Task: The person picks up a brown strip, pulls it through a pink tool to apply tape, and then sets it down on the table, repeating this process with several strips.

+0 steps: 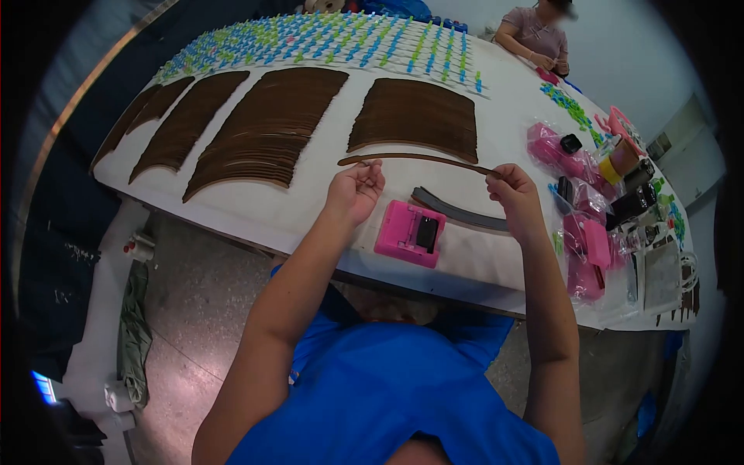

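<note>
A thin, slightly curved brown strip [434, 158] stretches between my hands above the table. My left hand [355, 192] is closed near its left end, with the fingertips at the strip and a short tip sticking out beyond them. The right end is pinched between thumb and fingers of my right hand [513, 194]. Just behind the strip lies a block of similar brown strips [415, 116] set side by side. Below, between my forearms, sit a pink device with a black part [409, 234] and a dark grey curved piece [459, 211].
More rows of brown strips [267, 124] lie to the left. Behind them stand many blue and green clips [325, 43]. Pink items in plastic bags [585, 240] and black objects crowd the right side of the white table [333, 232]. Another person [535, 39] sits at the far right.
</note>
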Demonstrator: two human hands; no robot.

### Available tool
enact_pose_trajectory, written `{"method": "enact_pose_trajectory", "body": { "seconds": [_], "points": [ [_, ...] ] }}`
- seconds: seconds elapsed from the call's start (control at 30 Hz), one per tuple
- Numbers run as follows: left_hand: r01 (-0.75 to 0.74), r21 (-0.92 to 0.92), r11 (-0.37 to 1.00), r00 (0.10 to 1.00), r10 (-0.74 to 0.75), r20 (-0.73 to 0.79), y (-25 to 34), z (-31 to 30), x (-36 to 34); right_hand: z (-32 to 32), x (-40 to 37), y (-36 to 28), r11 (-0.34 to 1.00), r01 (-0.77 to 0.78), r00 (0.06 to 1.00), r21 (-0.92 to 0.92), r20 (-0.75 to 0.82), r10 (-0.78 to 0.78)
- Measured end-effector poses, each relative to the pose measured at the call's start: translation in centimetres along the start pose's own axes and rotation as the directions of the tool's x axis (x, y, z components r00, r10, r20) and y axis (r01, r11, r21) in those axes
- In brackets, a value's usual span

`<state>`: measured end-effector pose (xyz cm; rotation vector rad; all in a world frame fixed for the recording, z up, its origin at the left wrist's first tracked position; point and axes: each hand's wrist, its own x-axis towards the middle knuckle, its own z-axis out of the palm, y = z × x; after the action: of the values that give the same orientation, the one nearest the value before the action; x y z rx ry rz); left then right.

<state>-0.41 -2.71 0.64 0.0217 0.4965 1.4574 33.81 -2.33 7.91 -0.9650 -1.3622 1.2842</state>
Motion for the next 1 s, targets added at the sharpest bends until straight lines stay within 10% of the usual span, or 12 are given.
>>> {"method": "enact_pose_trajectory", "body": {
  "seconds": [0.27, 0.33, 0.37, 0.43, 0.53, 0.73, 1.0],
  "points": [
    [0.078, 0.508, 0.858, 0.986, -0.141, 0.086, -0.1, 1.4, 0.5, -0.6, 3.3, 1.3, 0.976, -0.050, 0.999, -0.214, 0.009, 0.053],
    [-0.101, 0.914, 0.394, 0.990, -0.050, 0.131, -0.3, 2.1, -0.2, -1.4, 4.4, 2.9, 0.940, -0.057, 0.997, -0.336, 0.026, 0.070],
    [-0.101, 0.914, 0.392, 0.990, -0.055, 0.133, -0.4, 2.2, -0.5, -2.1, 5.2, 4.3, 0.940, -0.058, 0.997, -0.336, 0.020, 0.068],
    [-0.495, 0.777, -0.388, 0.834, 0.039, 0.551, -0.5, 2.2, -1.1, -3.4, 6.5, 6.9, 0.878, -0.059, 0.994, -0.475, 0.053, 0.095],
    [-0.515, 0.642, -0.569, 0.774, 0.012, 0.633, -1.1, 1.7, -1.2, -2.6, 6.9, 7.2, 0.588, 0.055, 0.997, -0.807, 0.072, 0.005],
    [-0.545, 0.610, -0.575, 0.772, -0.062, 0.632, -0.4, 2.5, -0.7, -0.2, 3.3, 5.3, 0.339, 0.128, 0.951, -0.932, 0.018, -0.309],
    [-0.550, 0.549, -0.629, 0.781, -0.154, 0.606, -0.6, 3.3, 0.5, 1.6, 0.7, 4.7, 0.268, 0.069, 0.997, -0.961, 0.061, -0.037]
  ]
}}
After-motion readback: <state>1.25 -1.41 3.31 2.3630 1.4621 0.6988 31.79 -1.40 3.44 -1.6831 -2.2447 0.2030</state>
